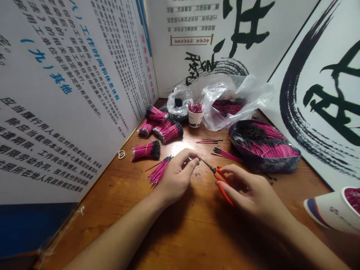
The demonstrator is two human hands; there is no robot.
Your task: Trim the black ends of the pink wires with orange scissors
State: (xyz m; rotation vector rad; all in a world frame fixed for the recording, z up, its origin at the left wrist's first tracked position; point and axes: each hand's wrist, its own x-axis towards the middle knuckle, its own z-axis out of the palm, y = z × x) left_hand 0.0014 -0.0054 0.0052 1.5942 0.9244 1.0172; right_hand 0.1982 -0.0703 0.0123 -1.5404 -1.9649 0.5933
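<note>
My right hand (pixel 247 189) grips a pair of small cutters with orange handles (pixel 222 183), their dark tip pointing left toward my left hand. My left hand (pixel 178 174) rests on the wooden table (pixel 194 232) with thumb and forefinger pinched together at the cutter tip; what they pinch is too small to make out. A loose fan of pink wires with black ends (pixel 159 170) lies just left of my left hand. A few more cut pink wires (pixel 226 154) lie just beyond the cutters.
Banded bundles of pink wires (pixel 161 127) are heaped at the back left, one bundle (pixel 146 150) nearer. A paper cup of wires (pixel 195 114), plastic bags of wires (pixel 264 148), a rubber band (pixel 121 154) and a tipped cup (pixel 337 208) at right. Printed boards wall the table.
</note>
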